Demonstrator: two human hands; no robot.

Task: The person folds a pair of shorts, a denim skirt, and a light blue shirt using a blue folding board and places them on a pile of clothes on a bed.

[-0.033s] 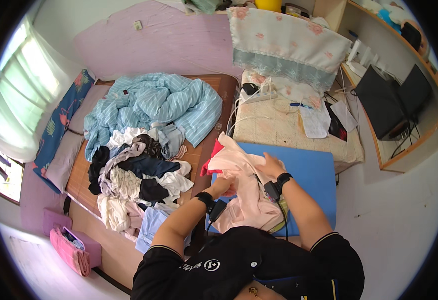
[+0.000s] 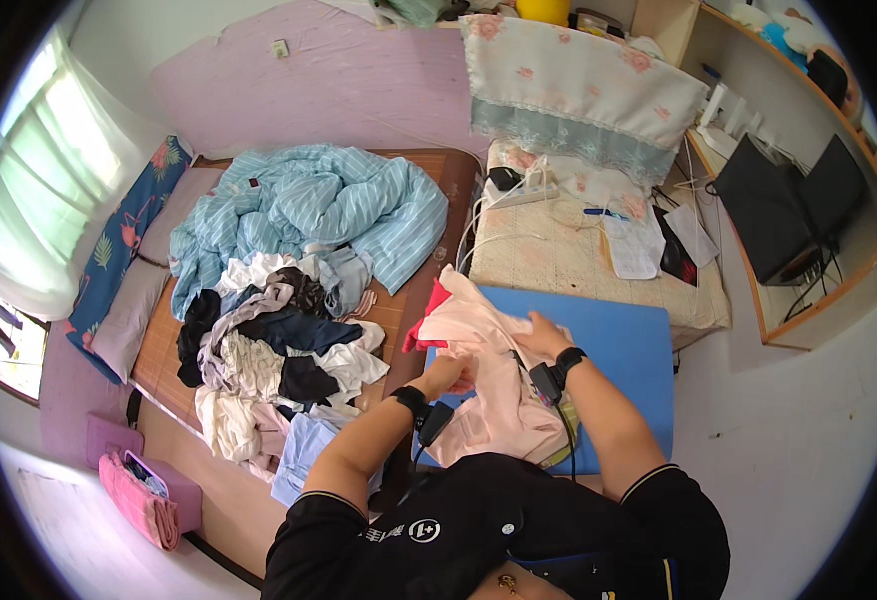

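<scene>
A pale pink garment (image 2: 498,405) lies bunched and wrinkled over the near left part of a blue tabletop (image 2: 623,365). My left hand (image 2: 446,374) is closed on its left side, fingers partly lost in the folds. On the upper right side of the cloth, my right hand (image 2: 546,337) grips it, the fingertips partly hidden. A red cloth (image 2: 434,318) sticks out from under the garment at the far left. Some yellow-green fabric (image 2: 564,443) shows beneath its near right edge. Both wrists wear black straps with small boxes and cables.
Left of the table, a bed holds a heap of mixed clothes (image 2: 278,345) and a blue striped quilt (image 2: 308,200). Beyond the table stands a surface with a floral cover (image 2: 548,250), bearing cables, a power strip and papers. A lilac box (image 2: 186,495) sits at lower left.
</scene>
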